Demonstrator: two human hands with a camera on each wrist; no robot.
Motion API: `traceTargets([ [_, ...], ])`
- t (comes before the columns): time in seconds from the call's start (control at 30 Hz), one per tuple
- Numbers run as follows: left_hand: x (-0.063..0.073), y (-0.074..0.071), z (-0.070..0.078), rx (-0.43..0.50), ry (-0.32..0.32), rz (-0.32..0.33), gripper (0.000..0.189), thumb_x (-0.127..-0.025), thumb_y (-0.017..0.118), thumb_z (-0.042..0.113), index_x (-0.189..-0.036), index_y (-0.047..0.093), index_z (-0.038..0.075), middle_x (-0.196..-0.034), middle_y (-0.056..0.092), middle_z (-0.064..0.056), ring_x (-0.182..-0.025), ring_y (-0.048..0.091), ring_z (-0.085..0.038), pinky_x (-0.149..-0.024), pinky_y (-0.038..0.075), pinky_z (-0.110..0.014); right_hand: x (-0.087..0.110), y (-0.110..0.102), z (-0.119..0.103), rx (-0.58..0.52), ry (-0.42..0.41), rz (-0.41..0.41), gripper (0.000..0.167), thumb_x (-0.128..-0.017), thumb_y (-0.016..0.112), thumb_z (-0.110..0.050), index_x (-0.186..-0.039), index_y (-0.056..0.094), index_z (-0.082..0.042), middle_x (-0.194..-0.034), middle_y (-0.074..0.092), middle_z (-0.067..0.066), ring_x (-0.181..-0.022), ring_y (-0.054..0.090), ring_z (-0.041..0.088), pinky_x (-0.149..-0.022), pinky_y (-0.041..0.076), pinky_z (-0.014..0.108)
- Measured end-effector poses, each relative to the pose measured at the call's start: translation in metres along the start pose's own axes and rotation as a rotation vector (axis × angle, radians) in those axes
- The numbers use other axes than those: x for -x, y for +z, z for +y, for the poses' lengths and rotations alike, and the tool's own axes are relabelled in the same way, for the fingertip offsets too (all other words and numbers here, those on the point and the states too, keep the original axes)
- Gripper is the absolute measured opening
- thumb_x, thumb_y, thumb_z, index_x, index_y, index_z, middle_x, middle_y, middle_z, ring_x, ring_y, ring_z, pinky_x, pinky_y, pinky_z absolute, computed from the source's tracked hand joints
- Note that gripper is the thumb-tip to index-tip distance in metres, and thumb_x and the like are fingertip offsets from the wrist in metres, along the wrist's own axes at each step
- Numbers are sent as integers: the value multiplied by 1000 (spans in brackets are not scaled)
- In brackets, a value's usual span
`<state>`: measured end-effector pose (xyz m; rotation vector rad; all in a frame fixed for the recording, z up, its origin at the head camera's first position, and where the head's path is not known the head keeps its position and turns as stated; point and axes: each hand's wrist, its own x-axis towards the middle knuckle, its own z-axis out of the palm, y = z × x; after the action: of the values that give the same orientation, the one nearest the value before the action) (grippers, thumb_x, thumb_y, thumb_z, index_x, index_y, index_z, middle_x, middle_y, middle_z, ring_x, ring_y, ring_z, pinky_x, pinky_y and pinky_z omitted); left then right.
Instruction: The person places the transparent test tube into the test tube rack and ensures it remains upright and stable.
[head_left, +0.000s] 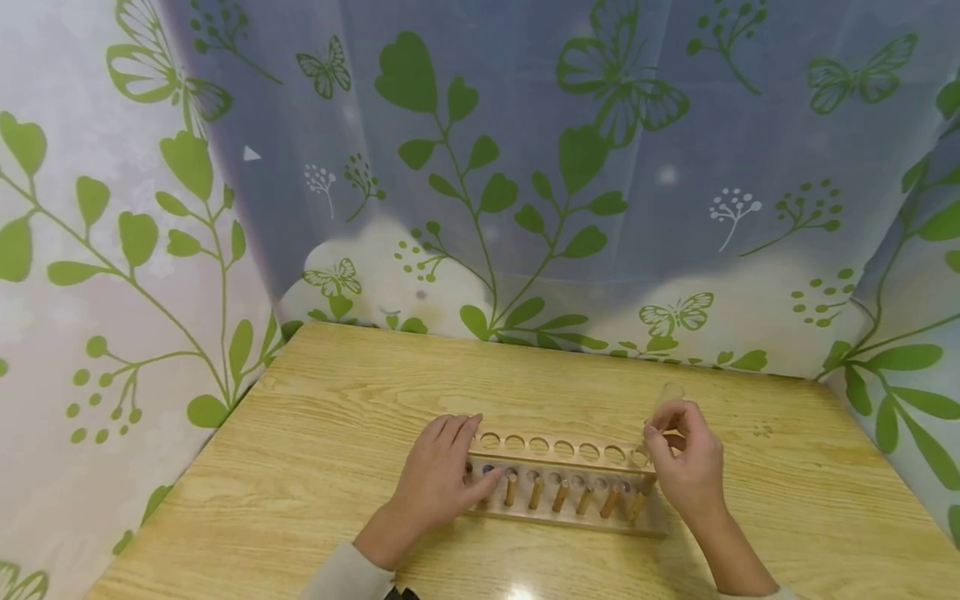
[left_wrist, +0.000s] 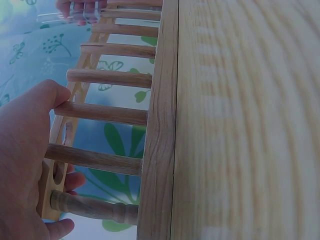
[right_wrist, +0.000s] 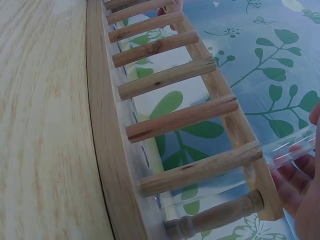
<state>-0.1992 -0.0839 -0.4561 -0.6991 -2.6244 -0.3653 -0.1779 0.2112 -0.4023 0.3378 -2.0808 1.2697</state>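
A wooden test tube rack stands on the table, its upper rail pierced by a row of round holes and its front lined with short wooden pegs. My left hand grips the rail's left end, thumb in front and fingers behind, as the left wrist view shows. At the other end, my right hand pinches a clear glass test tube between thumb and fingers. The tube's top pokes up above that hand, and its lower part runs down through the end hole, faint behind the pegs in the right wrist view.
The wood-grain table reaches back to a hanging cloth printed with green leaves and butterflies. More printed cloth closes in the left and right sides. Small dark marks show on the tabletop at right.
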Motion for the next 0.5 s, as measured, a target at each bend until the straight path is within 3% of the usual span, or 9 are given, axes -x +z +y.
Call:
traceTargets([
  [0.27, -2, 1, 1, 26, -4, 5, 73, -89, 59, 56, -139, 50, 4, -128, 57, -10, -121, 51, -27, -107, 38, -42, -2, -2, 3, -9, -89, 5, 11, -81, 53, 16, -91, 49, 12, -78, 55, 13, -74, 55, -2, -63, 48, 9],
  [0.5, -2, 1, 1, 30, 12, 33, 71, -88, 63, 53, -136, 53, 3, -126, 58, -11, -119, 52, -28, -105, 39, -43, -3, -1, 4, 0, -81, -12, 16, -77, 55, 20, -89, 49, 12, -80, 54, 11, -72, 55, -2, -59, 48, 10],
])
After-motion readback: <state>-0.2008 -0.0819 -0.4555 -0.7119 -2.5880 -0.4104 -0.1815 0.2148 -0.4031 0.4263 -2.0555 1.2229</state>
